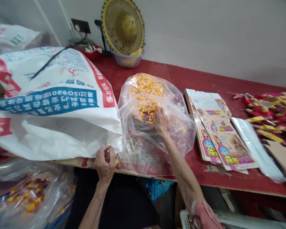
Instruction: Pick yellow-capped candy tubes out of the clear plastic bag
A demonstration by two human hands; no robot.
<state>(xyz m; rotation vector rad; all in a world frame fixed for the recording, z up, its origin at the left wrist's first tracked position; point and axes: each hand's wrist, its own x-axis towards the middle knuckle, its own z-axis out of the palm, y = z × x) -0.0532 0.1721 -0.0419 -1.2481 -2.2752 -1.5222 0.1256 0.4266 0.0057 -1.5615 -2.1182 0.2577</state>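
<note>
A clear plastic bag [181, 127] lies open on the table, holding a heap of small yellow-and-pink plastic pieces [147, 87]. My right hand [161, 121] reaches into it from the front, its bent fingers touching pieces at the near side of the heap; whether it grips any is hidden. At the table's front edge, my left hand [105, 163] is closed in a fist around something dark reddish, mostly covered by the fingers. A bit of yellow shows beside that fist. Just left of the bag lies a large white woven sack [69, 127] with blue and red print.
Printed cards [228, 136] and clear plastic sleeves [255, 146] lie to the right, before a pile of red-and-yellow items [269, 111]. A straw hat [124, 28] leans in a bowl [128, 60] at the back. Another bag of pieces [30, 194] sits low at left.
</note>
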